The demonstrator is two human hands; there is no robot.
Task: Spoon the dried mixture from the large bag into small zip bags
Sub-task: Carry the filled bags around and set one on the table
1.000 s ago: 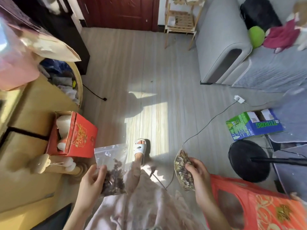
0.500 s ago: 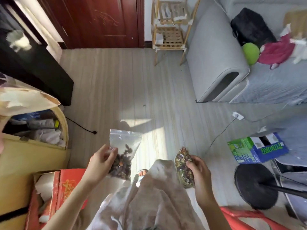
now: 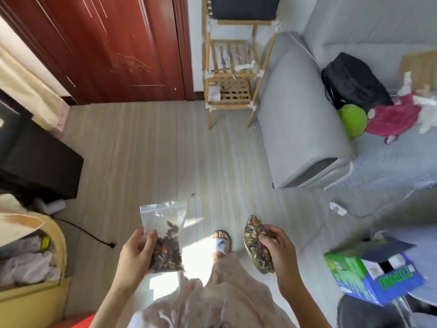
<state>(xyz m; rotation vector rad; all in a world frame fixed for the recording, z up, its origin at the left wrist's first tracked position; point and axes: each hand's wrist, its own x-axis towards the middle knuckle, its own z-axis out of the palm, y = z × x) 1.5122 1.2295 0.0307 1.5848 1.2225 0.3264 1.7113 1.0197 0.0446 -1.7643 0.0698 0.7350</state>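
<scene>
My left hand [image 3: 136, 255] grips a small clear zip bag [image 3: 164, 235] by its left side; dark dried mixture fills its lower half and the zip strip at the top looks closed. My right hand [image 3: 277, 250] holds a second small bag [image 3: 256, 247] packed with a mixed, lighter dried blend, seen edge-on. Both bags hang in the air over the floor, in front of my pale skirt [image 3: 212, 299] and sandalled foot [image 3: 221, 242]. No large bag or spoon is in view.
A grey sofa [image 3: 307, 129] with a black backpack [image 3: 352, 81] and green ball [image 3: 353, 119] stands at right. A bamboo shelf [image 3: 230, 74] and red door [image 3: 113, 48] are ahead. A yellow table edge [image 3: 30, 294] lies left; a green-blue box [image 3: 371, 273] right. A black cable [image 3: 94, 235] crosses the floor.
The view has tilted up and forward, so the table and red box slid out at the left. Both hands keep their bags and have risen slightly in front of me.
</scene>
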